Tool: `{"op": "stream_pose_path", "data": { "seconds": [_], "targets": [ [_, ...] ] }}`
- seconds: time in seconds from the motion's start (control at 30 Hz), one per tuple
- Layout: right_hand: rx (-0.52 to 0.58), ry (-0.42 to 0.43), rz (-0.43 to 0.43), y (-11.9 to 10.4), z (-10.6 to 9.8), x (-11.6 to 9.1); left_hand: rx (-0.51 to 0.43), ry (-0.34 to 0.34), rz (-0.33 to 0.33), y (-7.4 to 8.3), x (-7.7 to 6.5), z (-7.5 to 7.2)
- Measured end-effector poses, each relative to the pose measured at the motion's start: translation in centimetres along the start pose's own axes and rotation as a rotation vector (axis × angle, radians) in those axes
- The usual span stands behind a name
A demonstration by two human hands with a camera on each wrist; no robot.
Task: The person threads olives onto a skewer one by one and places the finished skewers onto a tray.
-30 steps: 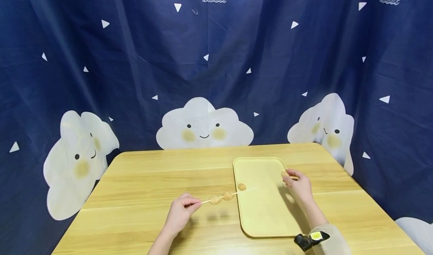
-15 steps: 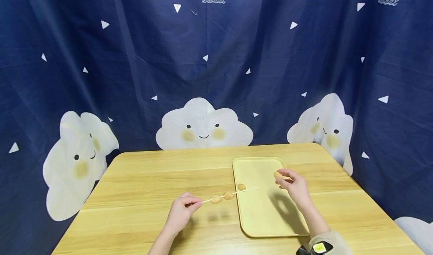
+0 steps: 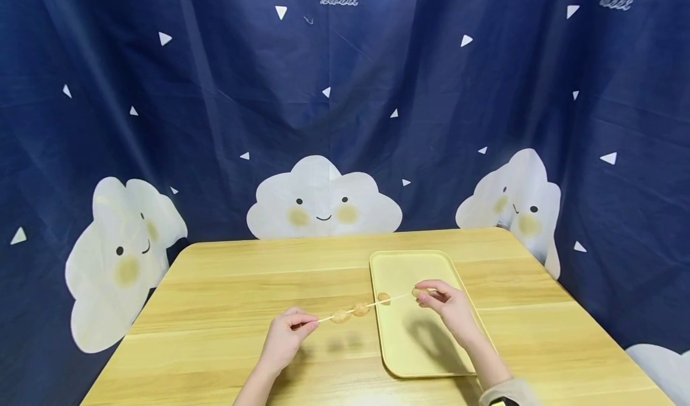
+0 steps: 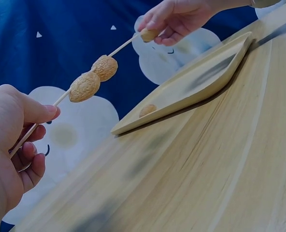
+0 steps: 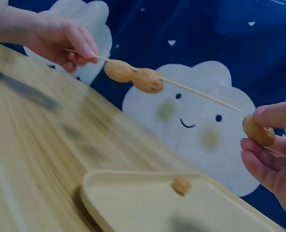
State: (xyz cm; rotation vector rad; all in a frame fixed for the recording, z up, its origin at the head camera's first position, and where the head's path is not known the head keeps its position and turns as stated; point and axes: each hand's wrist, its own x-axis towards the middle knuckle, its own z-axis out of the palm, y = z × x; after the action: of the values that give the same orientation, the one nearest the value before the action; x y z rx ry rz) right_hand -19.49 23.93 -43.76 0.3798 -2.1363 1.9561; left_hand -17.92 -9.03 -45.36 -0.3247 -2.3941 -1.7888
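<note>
My left hand [image 3: 284, 339] pinches the rear part of a thin wooden skewer [image 5: 198, 93] between thumb and fingers, holding it above the table. Threaded on it, touching each other, are two brown, wrinkled balls that look fried: one ball [image 4: 85, 87] nearer the hand and another ball [image 4: 105, 68] further along. The pointed end is bare. My right hand [image 3: 451, 311] pinches a third such ball [image 5: 258, 130] between thumb and fingers over the tray. In the right wrist view this ball sits just beside the skewer's tip, with a small gap showing.
A shallow yellow rectangular tray [image 3: 401, 358] lies on the wooden table [image 3: 215, 310], right of centre. One loose brown ball [image 5: 182, 184] rests inside it near its left edge. Behind the table hangs a dark blue curtain [image 3: 323, 124] printed with clouds.
My right hand has moved left with its ball, from the tray's right edge to the skewer's tip. The left hand and skewer have stayed nearly still.
</note>
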Motion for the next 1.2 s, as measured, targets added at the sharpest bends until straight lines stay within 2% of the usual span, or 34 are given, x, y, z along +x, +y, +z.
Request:
{"op": "stream_pose_path", "data": {
  "seconds": [0.1,0.2,0.5,0.63,0.77,1.0,1.2],
  "targets": [
    [0.015,-0.045,-0.052,0.0,0.5,-0.1,0.007,0.002,0.006,-0.1,0.1,-0.1],
    [0.025,-0.064,-0.060,-0.2,0.8,-0.3,0.012,0.008,0.009,-0.2,0.1,-0.3],
    [0.001,-0.021,0.055,-0.4,1.1,-0.6,0.001,0.025,0.007,-0.1,-0.1,-0.5],
    [-0.025,-0.011,0.089,-0.3,1.1,-0.4,-0.005,0.034,0.026,0.0,-0.1,-0.6],
    [-0.035,-0.027,0.101,-0.1,1.0,-0.3,-0.006,0.025,0.013,-0.1,-0.2,-0.7],
    [-0.036,-0.072,0.093,0.0,0.9,-0.6,-0.002,0.009,-0.022,-0.4,-0.3,-1.0],
    [-0.019,-0.107,0.044,0.0,1.0,-0.7,0.008,-0.005,-0.045,-0.5,-0.4,-1.2]
  ]
}}
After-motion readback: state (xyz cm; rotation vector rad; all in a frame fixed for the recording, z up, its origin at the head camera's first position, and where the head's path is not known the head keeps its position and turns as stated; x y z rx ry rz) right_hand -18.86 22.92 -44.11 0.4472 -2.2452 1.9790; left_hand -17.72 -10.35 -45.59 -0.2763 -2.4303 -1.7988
